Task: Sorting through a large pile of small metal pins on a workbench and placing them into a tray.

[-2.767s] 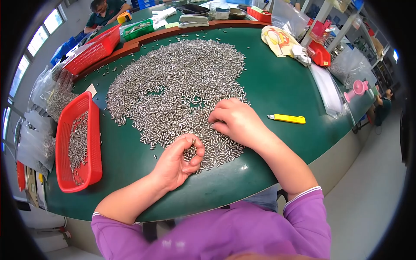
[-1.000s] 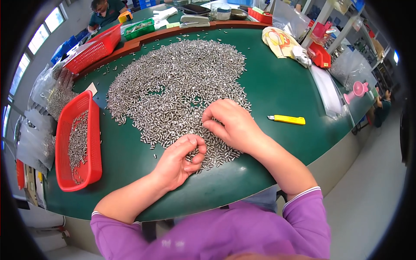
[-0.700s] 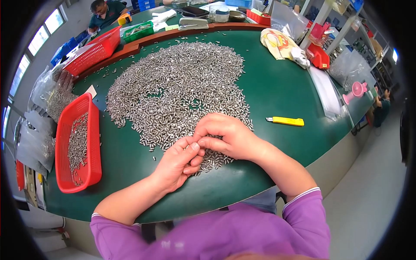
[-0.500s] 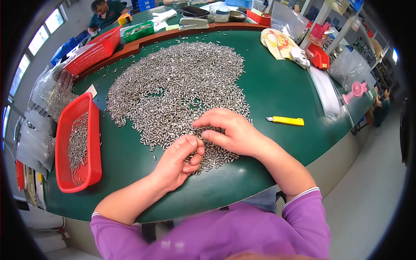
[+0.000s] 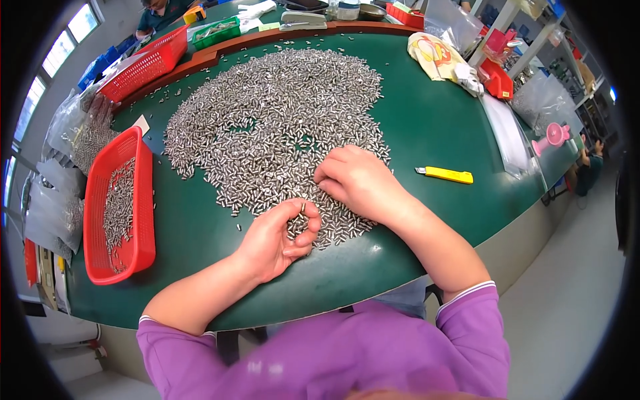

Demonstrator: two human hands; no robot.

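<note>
A broad pile of small silvery metal pins (image 5: 267, 100) covers the middle of the green table. At the pile's near edge my left hand (image 5: 277, 237) is closed, its thumb and forefinger pinching one metal pin (image 5: 303, 208), with the other fingers curled below. My right hand (image 5: 360, 180) rests over the pile's right side, back upward. Its fingertips are pressed together among the pins, and what they hold, if anything, is hidden. To the left stands a red plastic basket (image 5: 144, 220) with more pins inside.
A yellow box cutter (image 5: 448, 175) lies right of the pile. Bags of pins (image 5: 93, 143) stand beyond the basket. A reddish-brown wooden strip (image 5: 267, 45) edges the table's far side. A pink tool (image 5: 552, 137) and flat clear bags (image 5: 505, 137) are at far right. Another person sits at upper left.
My right hand has drawn away from the left, to the right and down onto the pins. A pin now shows in my left fingertips. The whole view has shifted slightly.
</note>
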